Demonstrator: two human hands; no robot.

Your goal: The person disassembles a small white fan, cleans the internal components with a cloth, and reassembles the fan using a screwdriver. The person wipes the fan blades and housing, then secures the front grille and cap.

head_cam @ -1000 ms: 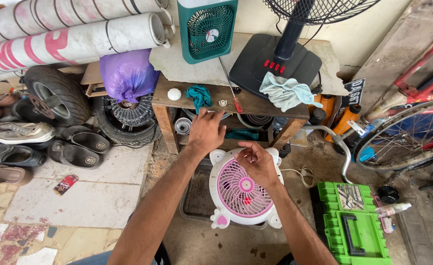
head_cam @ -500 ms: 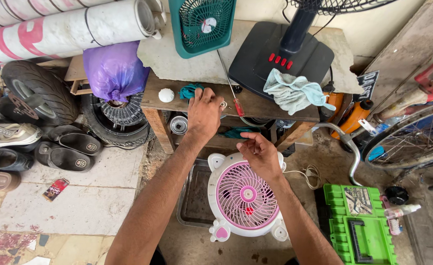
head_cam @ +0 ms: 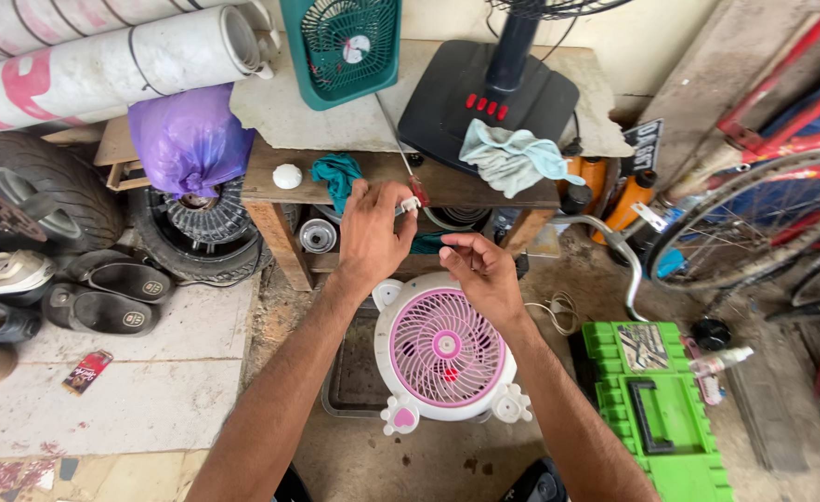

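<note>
A small pink-and-white fan (head_cam: pixel 445 349) lies face up on a dark tray (head_cam: pixel 349 381) on the floor between my arms. My left hand (head_cam: pixel 371 237) reaches up to the edge of a wooden bench (head_cam: pixel 270 181). Its fingertips pinch a small white part (head_cam: pixel 413 204), right beside the red handle of a screwdriver (head_cam: pixel 418 189) lying on the bench. My right hand (head_cam: pixel 480 270) hovers just above the fan's top rim, fingers loosely curled and apart, with nothing in it.
On the bench are a teal cloth (head_cam: pixel 335 172), a white round cap (head_cam: pixel 287 176), a pale cloth (head_cam: pixel 512 153), a black fan base (head_cam: pixel 489 93) and a teal box fan (head_cam: pixel 345 42). A green toolbox (head_cam: pixel 661 409) sits right, a bicycle wheel (head_cam: pixel 754 223) beyond. Tyres (head_cam: pixel 47 186), shoes and a purple bag (head_cam: pixel 187 139) are left.
My left hand has gone from open in the air to the bench edge and closed its fingertips on the small white part. My right hand has stayed above the fan.
</note>
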